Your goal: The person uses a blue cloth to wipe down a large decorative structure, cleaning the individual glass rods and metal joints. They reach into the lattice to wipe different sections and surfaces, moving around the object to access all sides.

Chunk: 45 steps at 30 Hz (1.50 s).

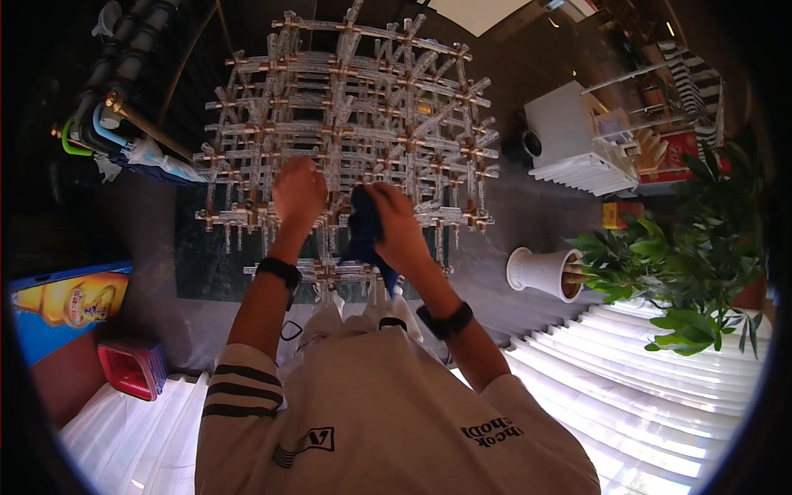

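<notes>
A large lattice of clear textured rods [371,130] with copper-coloured joints stands in front of me. My left hand [300,190] is at its near side, left of the middle, with the fingers curled. Whether those fingers close around a rod is hidden by the back of the hand. My right hand [399,226] grips a bunched dark blue cloth [365,226] against the near middle of the lattice. The lower end of the cloth hangs towards my legs. A short horizontal rod [356,271] low on the frame crosses in front of my feet.
Umbrellas [161,164] lean at the left beside dark pipes [127,59]. A white pot [544,272] with a leafy plant [674,247] and a white cabinet [569,136] stand at the right. Stacked red baskets [130,371] and a printed box [71,309] lie at the lower left.
</notes>
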{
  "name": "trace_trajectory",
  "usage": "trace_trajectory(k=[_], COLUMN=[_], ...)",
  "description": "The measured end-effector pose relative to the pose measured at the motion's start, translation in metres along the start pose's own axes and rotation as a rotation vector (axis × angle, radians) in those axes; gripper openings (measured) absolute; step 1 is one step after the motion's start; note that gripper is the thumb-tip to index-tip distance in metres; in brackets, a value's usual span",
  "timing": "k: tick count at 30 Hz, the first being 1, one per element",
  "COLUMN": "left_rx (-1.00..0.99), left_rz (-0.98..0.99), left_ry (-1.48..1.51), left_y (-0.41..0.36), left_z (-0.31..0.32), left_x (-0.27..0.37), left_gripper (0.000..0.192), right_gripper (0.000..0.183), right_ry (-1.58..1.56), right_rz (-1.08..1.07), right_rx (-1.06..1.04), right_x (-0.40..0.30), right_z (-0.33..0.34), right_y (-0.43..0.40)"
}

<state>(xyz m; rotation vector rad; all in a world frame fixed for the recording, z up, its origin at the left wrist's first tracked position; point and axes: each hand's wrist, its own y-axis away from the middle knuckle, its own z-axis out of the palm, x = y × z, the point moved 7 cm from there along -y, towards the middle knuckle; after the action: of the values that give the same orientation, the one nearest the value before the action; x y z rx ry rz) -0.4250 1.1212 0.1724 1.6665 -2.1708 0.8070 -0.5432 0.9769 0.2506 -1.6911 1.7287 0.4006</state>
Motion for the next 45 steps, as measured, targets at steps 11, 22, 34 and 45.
trace_trajectory(k=[11,22,34,45], left_rx=[-0.036,-0.059,-0.004,-0.076], left_rz=[-0.055,-0.11,-0.272,-0.258], left_ry=[-0.05,-0.093,0.333,0.172], left_y=[0.002,0.001,-0.001,-0.002], left_z=[-0.003,0.0,0.003,0.009], left_x=[-0.002,-0.006,-0.026,-0.019], left_gripper=[0.012,0.014,0.016,0.017], right_gripper=[0.049,0.047,0.028,0.024], right_ry=[0.307,0.343,-1.085,-2.744], right_rz=[0.329,0.273,0.958,0.424], right_rx=[-0.905,-0.561,-0.062,-0.551], right_x=[0.08,0.052,0.05,0.005], right_z=[0.094,0.085,0.13,0.177], right_y=[-0.049,-0.013,0.053,0.039])
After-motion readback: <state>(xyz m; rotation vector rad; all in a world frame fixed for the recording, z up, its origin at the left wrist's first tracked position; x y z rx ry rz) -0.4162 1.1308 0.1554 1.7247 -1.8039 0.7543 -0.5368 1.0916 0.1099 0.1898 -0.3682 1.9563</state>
